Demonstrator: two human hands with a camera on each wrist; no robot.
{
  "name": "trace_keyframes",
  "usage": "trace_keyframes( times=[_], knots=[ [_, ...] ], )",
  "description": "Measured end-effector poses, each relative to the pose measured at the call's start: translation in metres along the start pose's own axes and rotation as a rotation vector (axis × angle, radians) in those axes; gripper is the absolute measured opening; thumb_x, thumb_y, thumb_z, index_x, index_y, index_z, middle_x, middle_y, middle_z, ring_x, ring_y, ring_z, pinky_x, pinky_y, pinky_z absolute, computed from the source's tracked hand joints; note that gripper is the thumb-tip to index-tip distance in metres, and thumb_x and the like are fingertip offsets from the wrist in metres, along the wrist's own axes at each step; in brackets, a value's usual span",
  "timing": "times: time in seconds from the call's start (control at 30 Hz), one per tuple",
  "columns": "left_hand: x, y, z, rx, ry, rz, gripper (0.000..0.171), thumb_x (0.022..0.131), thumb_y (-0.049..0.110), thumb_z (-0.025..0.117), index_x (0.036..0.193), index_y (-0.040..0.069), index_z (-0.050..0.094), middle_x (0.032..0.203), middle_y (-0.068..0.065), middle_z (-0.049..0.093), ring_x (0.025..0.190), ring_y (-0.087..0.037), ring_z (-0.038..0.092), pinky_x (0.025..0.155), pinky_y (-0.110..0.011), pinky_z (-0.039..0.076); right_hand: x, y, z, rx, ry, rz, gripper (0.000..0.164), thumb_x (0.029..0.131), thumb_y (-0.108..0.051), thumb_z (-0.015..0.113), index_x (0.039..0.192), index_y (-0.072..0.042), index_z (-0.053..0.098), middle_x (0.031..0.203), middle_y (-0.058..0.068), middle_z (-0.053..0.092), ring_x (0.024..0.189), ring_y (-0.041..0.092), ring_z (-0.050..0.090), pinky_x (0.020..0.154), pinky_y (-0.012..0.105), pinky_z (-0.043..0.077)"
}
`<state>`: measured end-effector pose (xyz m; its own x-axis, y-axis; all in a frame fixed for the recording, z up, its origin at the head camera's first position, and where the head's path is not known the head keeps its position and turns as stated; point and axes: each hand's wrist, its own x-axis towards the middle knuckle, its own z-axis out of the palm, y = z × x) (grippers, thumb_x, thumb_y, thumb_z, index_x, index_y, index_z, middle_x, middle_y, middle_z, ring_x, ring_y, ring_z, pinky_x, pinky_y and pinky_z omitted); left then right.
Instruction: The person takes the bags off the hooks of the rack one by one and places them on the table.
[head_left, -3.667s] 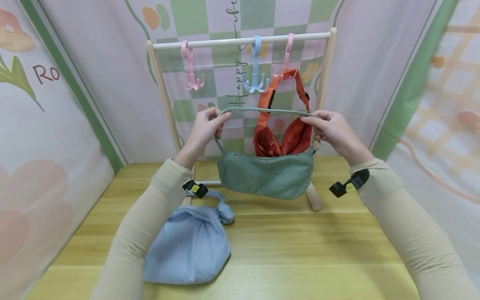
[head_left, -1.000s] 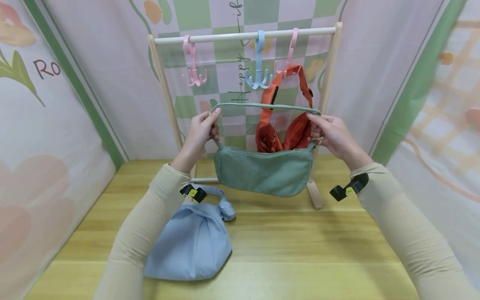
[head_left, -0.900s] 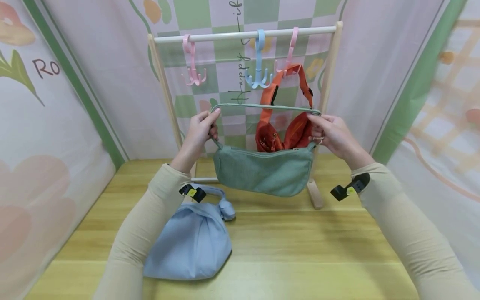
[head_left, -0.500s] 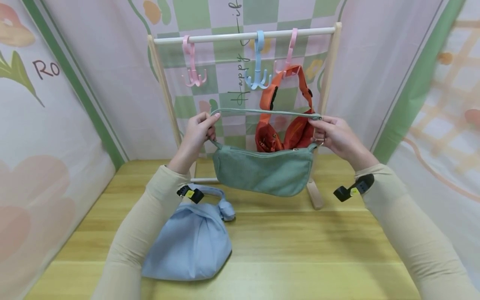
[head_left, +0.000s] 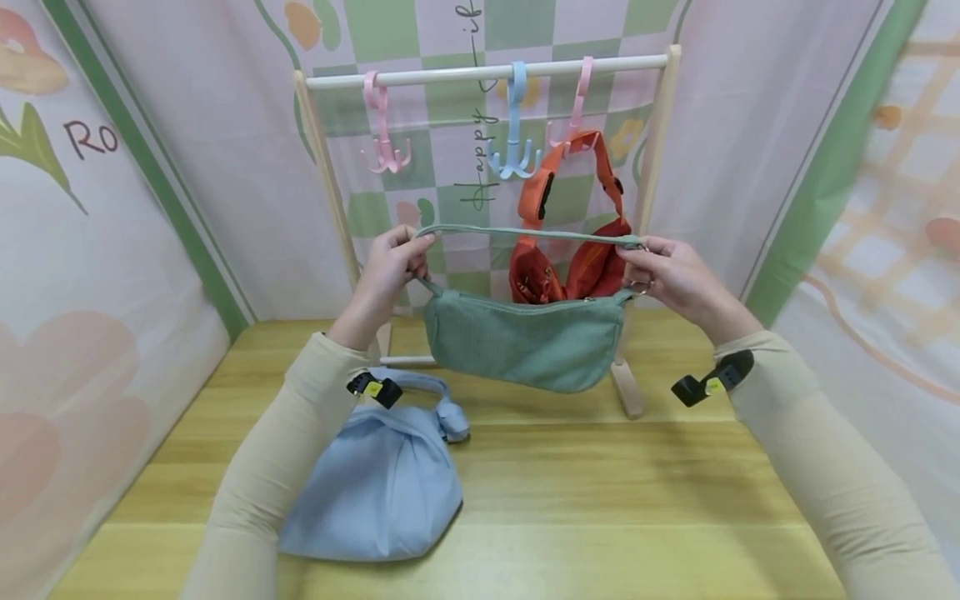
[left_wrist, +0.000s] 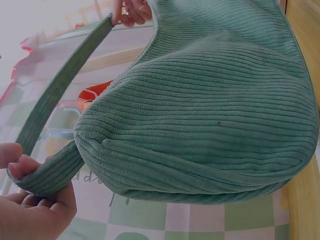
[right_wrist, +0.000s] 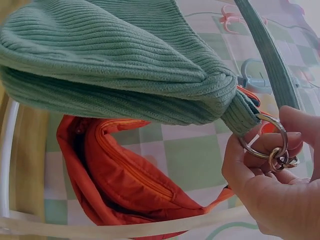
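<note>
A green corduroy shoulder bag point(head_left: 525, 343) hangs in the air from its strap, which is stretched nearly level between both hands. My left hand point(head_left: 392, 265) pinches the strap's left end; in the left wrist view the strap point(left_wrist: 55, 167) loops through its fingers. At the other end my right hand point(head_left: 671, 271) pinches the strap beside a metal ring point(right_wrist: 272, 137), which shows in the right wrist view. Behind the green bag, an orange-red bag point(head_left: 534, 271) hangs by its strap from the right pink hook point(head_left: 577, 104); its lower part is hidden.
A wooden rack with a white rail point(head_left: 450, 75) stands at the back of the table point(head_left: 600, 500). A left pink hook point(head_left: 382, 125) and a blue hook point(head_left: 514, 125) hang on it without bags. A light blue bag point(head_left: 382, 492) lies on the table's left side.
Over the last second both hands have lowered slightly and spread a little apart, so the strap sits lower and straighter. The green bag stays almost in place.
</note>
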<state>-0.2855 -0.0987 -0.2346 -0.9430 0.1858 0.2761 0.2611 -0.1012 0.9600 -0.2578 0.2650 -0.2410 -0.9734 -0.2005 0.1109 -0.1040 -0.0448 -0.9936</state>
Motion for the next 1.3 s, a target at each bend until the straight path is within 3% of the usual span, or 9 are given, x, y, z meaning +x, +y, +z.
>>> trace_keyframes(
  times=[0.13,0.33,0.57,0.7,0.9,1.07,1.3],
  knots=[
    [0.0,0.0,-0.002,-0.04,-0.025,0.001,0.021,0.096,0.011,0.052,0.077,0.009,0.045,0.06,0.001,0.037,0.058,-0.013,0.044,0.061,-0.025,0.047,-0.001,0.0,-0.002,0.003,0.006,0.003,0.008,0.093,-0.013,0.061,0.086,-0.01,0.061,0.068,0.004,0.058,0.063,0.014,0.052,0.061,0.025,0.046],
    [-0.001,0.001,-0.005,-0.063,-0.06,0.002,0.017,0.096,0.006,0.049,0.08,0.007,0.047,0.063,0.001,0.039,0.061,-0.013,0.045,0.064,-0.026,0.047,-0.002,0.001,-0.004,0.029,0.003,-0.003,0.005,0.093,-0.007,0.058,0.091,-0.011,0.061,0.072,0.002,0.058,0.065,0.014,0.052,0.061,0.024,0.045],
    [-0.002,-0.001,-0.013,-0.019,-0.172,0.025,0.011,0.097,0.003,0.046,0.087,0.005,0.05,0.072,-0.002,0.047,0.066,-0.014,0.051,0.069,-0.025,0.05,-0.002,0.001,-0.008,0.104,-0.04,-0.03,0.006,0.093,-0.004,0.057,0.093,-0.008,0.061,0.078,0.002,0.06,0.069,0.014,0.055,0.063,0.024,0.046],
    [-0.003,-0.002,-0.017,-0.006,-0.201,0.03,0.008,0.097,0.005,0.049,0.09,0.004,0.052,0.075,-0.003,0.051,0.068,-0.015,0.054,0.071,-0.026,0.052,-0.002,0.002,-0.008,0.107,-0.049,-0.033,0.005,0.093,-0.005,0.058,0.095,-0.008,0.061,0.079,0.002,0.061,0.071,0.014,0.056,0.065,0.023,0.047],
    [-0.005,-0.004,-0.022,0.049,-0.221,0.037,0.006,0.097,0.009,0.052,0.095,0.004,0.055,0.075,-0.002,0.056,0.069,-0.014,0.059,0.073,-0.024,0.052,-0.002,0.003,-0.008,0.08,-0.041,-0.047,0.004,0.093,-0.008,0.058,0.097,-0.008,0.06,0.078,0.003,0.06,0.072,0.015,0.057,0.067,0.023,0.049],
    [-0.006,-0.007,-0.023,0.084,-0.233,0.054,0.017,0.097,0.013,0.052,0.106,-0.002,0.055,0.076,-0.004,0.059,0.072,-0.016,0.061,0.072,-0.025,0.053,-0.003,0.004,-0.007,0.072,-0.045,-0.055,0.005,0.093,-0.01,0.058,0.099,-0.008,0.058,0.077,0.003,0.061,0.072,0.015,0.059,0.067,0.024,0.05],
    [-0.009,-0.009,-0.019,0.116,-0.186,0.027,0.022,0.099,0.017,0.051,0.112,0.001,0.058,0.073,-0.004,0.057,0.072,-0.017,0.06,0.072,-0.027,0.053,-0.005,0.005,-0.007,0.1,-0.06,-0.068,0.006,0.094,-0.01,0.057,0.1,-0.007,0.057,0.077,0.004,0.061,0.073,0.016,0.061,0.067,0.025,0.051]
  ],
)
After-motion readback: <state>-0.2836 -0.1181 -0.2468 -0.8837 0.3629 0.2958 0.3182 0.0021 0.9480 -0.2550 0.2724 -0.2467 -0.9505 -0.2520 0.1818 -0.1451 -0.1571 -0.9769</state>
